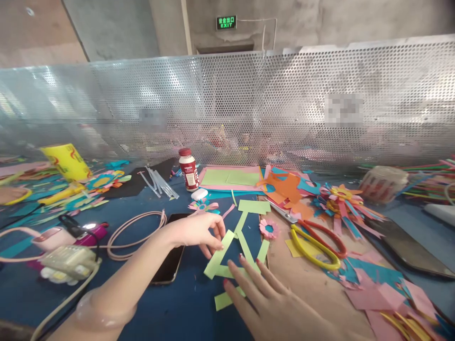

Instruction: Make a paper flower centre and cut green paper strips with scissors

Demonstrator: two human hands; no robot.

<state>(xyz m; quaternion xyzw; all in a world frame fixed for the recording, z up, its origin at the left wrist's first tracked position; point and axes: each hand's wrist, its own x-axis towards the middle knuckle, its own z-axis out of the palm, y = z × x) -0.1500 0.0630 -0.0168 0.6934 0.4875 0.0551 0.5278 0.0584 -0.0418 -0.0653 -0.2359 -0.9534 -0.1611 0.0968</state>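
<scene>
Pale green paper strips (246, 246) lie joined in an angular shape on the blue table, with a wide green piece (254, 206) at its top. My left hand (204, 232) pinches the edge of the left slanting strip (219, 255) between thumb and fingers. Fingers spread, my right hand (270, 298) rests palm down over the lower right strips and hides part of them. Just right of the shape is a small pink paper flower (269, 229). Scissors with red and yellow handles (316, 244) lie beyond my right hand.
A dark phone (170, 265) lies under my left forearm, near a coiled pink cable (117, 237). A red-capped bottle (188, 170) stands behind. Orange scraps (287, 189) and pink scraps (380, 296) lie right. A perforated metal screen (234, 104) bounds the table; another person's hand (12, 194) is far left.
</scene>
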